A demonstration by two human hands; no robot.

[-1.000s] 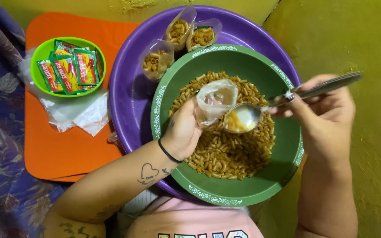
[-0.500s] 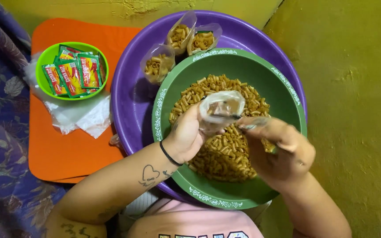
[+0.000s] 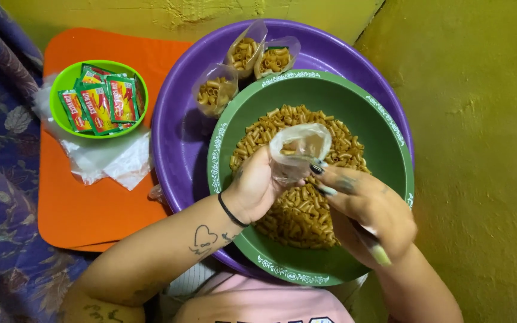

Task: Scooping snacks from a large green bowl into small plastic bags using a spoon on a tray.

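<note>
The little clear plastic bag (image 3: 299,148) looked soft and crinkly, mouth gaping open toward the camera, with only a piece or two of macaroni visible inside as far as I could tell. It sat right over the pile of browned macaroni (image 3: 297,206) in the green bowl (image 3: 390,128), which itself sat inside the bigger purple basin (image 3: 178,128). Compared with a second earlier, the spoon was no longer held out level beside the bag with its bowl showing; I could only see its handle (image 3: 373,248) poking out the back of the right hand (image 3: 369,206), angled down toward the person's lap, and that hand had swung in from the right edge of the bowl to the bag. My left hand (image 3: 255,185) was curled around the bag from the left, pinching its side so the mouth stayed open, wrist with the black band resting at the bowl's rim. The right hand was closed around the spoon handle, with its fingertips (image 3: 318,167) touching the bag's lower right edge. Three filled bags (image 3: 243,57) leaned against the basin wall up top, and the lime bowl of sachets (image 3: 97,98) sat on the orange mat (image 3: 91,203).
</note>
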